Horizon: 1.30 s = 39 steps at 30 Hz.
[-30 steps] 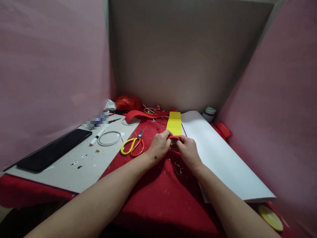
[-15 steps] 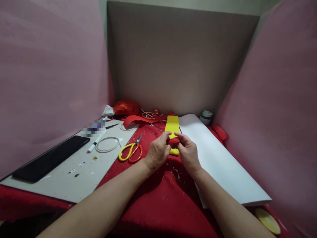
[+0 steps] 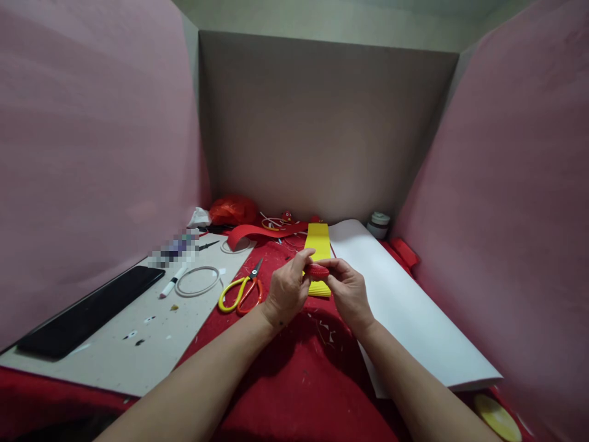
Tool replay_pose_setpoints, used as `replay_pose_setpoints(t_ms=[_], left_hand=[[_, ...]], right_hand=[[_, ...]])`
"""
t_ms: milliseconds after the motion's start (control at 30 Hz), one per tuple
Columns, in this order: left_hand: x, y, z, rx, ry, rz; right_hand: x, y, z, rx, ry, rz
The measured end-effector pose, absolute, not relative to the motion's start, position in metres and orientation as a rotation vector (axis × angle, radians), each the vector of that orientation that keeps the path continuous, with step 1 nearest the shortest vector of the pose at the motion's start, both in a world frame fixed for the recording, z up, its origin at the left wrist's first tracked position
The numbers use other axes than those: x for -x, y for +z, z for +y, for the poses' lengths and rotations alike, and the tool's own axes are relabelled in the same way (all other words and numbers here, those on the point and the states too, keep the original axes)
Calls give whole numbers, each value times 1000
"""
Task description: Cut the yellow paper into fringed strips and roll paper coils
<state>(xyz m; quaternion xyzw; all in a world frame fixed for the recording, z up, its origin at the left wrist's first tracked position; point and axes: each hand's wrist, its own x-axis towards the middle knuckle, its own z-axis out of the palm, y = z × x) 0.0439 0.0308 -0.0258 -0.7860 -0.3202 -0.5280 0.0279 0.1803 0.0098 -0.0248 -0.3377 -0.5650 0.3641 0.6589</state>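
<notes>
Between my two hands is a small red ridged piece, rounded in outline, that looks like corrugated paper. My left hand grips its left end between thumb and fingers. On the other end, my right hand pinches it the same way, with the fingertips partly covering it. Beneath and behind the hands lies a yellow corrugated strip, its near end showing ridges. Left of my left hand, scissors with one yellow and one red handle rest on the red cloth.
A grey board on the left carries a black phone-like slab, a marker and a coiled ring. White paper covers the right. Behind are a red strip, a red bag and a jar.
The red piece is now turned so that more of its ridged side shows, with both hands still on it. The whole view has shifted slightly as my head tilted up.
</notes>
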Motion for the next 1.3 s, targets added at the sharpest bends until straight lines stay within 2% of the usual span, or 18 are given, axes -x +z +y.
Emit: replay_pose_setpoints(t_ms=[200,400,733,933,1100,1300], left_hand=[[-42,-19,26,2388,-1601,-924],[-38,-15,25,2346,-1485,-917],[-37,-15,25,2494,-1623,-965],[-39,-16,32,2748,-1728,-1239],[-42,-15,42,2900,-2099,-1462],[-43,-9,39,2906,-2139,-1706]], right_hand=[[-176,-23,4,787,659,-1294],[-176,-27,3,856,672,-1294],[-179,-33,4,883,577,-1422],[-178,-26,5,882,940,-1257],[-180,-19,7,867,1275,-1135],[-183,-21,10,833,1380,-1063]])
